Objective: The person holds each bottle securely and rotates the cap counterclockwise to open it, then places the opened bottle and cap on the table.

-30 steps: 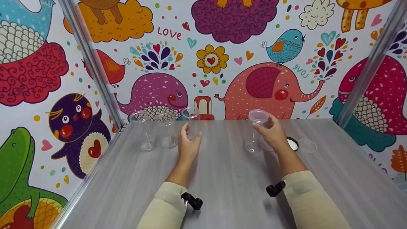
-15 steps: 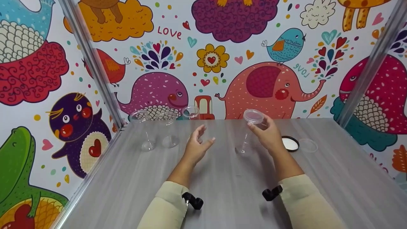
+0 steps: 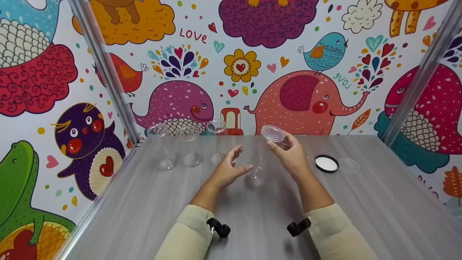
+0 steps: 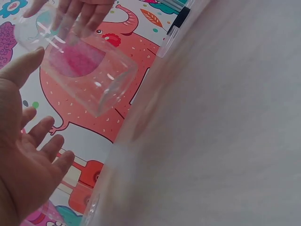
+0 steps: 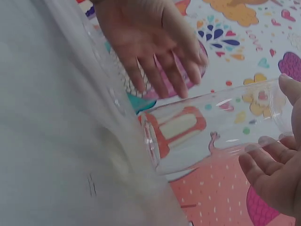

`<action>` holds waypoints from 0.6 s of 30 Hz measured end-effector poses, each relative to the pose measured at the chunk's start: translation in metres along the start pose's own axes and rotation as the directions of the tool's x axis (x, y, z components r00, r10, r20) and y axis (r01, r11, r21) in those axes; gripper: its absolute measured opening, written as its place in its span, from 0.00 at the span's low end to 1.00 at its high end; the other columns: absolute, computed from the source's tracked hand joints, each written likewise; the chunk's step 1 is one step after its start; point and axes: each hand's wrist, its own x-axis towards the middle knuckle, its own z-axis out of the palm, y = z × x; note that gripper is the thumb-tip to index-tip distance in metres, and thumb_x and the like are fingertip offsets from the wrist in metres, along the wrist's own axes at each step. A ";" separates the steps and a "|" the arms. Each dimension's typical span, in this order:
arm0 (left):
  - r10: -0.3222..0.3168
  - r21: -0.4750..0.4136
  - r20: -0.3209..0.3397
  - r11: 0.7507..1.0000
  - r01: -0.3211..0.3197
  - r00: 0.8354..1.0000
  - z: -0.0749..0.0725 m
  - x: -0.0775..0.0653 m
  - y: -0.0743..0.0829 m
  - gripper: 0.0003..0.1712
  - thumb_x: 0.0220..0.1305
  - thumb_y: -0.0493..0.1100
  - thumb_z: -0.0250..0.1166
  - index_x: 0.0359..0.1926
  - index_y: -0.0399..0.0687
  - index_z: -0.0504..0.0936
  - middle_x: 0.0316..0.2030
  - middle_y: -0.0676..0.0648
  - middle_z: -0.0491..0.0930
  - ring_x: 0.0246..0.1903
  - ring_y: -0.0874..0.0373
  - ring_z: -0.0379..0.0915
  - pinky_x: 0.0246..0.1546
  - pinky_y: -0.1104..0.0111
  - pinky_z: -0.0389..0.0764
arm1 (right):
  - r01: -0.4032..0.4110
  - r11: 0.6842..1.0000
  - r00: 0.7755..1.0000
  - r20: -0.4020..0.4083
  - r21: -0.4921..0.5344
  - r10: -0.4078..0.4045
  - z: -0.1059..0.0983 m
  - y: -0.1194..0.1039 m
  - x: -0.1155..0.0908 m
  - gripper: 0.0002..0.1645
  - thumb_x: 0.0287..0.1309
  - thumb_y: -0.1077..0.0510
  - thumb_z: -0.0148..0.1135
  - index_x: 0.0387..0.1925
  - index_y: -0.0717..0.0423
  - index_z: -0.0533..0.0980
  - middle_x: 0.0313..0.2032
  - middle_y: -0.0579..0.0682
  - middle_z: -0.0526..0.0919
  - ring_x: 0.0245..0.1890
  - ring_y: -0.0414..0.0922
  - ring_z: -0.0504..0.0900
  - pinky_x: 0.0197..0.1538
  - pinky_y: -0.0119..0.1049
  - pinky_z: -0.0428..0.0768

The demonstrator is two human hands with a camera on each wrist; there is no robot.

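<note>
My right hand (image 3: 293,155) grips a clear plastic jar (image 3: 264,153) near its upper end, thumb on one side and fingers on the other. The jar leans a little, base toward the left and above the table; its round top looks capped with a clear lid (image 3: 273,133). Just left of the jar, my left hand (image 3: 229,169) is spread, thumb apart from the fingers, holding nothing. In the right wrist view the jar (image 5: 211,129) appears see-through with no visible contents, and the left hand (image 5: 155,44) is close beside it.
Three clear jars, a left one (image 3: 166,163), a middle one (image 3: 192,158) and a right one (image 3: 216,126), stand uncapped at the back left. To the right lie a black-rimmed white disc (image 3: 327,163) and a clear ring-like lid (image 3: 349,165). A patterned wall (image 3: 240,32) bounds the grey table (image 3: 267,224).
My right hand has carried the jar leftward and toward me, tilting it. The left hand has moved right, away from the standing jars and toward the carried one.
</note>
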 end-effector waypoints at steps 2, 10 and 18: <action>0.001 -0.001 0.014 1.000 -0.001 1.000 0.002 -0.001 0.001 0.58 0.57 0.68 0.79 0.82 0.63 0.61 0.82 0.52 0.64 0.84 0.50 0.56 0.83 0.47 0.62 | 0.016 1.000 1.000 0.013 0.022 -0.016 0.005 -0.003 -0.002 0.53 0.60 0.34 0.77 0.78 0.50 0.66 0.69 0.55 0.79 0.69 0.54 0.81 0.70 0.51 0.83; 0.018 -0.001 0.074 1.000 -0.018 0.997 0.008 -0.005 0.004 0.62 0.54 0.72 0.78 0.83 0.65 0.58 0.82 0.53 0.65 0.83 0.52 0.58 0.82 0.47 0.63 | 0.015 0.998 0.998 0.053 0.062 -0.019 0.022 -0.013 -0.010 0.50 0.60 0.36 0.77 0.76 0.49 0.68 0.68 0.54 0.80 0.69 0.53 0.82 0.70 0.51 0.82; 0.018 0.009 0.062 1.000 -0.018 0.998 0.005 -0.007 0.008 0.63 0.51 0.72 0.80 0.82 0.67 0.59 0.79 0.53 0.70 0.80 0.50 0.65 0.79 0.46 0.69 | 0.030 0.994 0.997 0.067 0.109 -0.037 0.035 -0.016 -0.011 0.47 0.60 0.39 0.78 0.75 0.50 0.70 0.67 0.55 0.82 0.68 0.53 0.83 0.70 0.50 0.83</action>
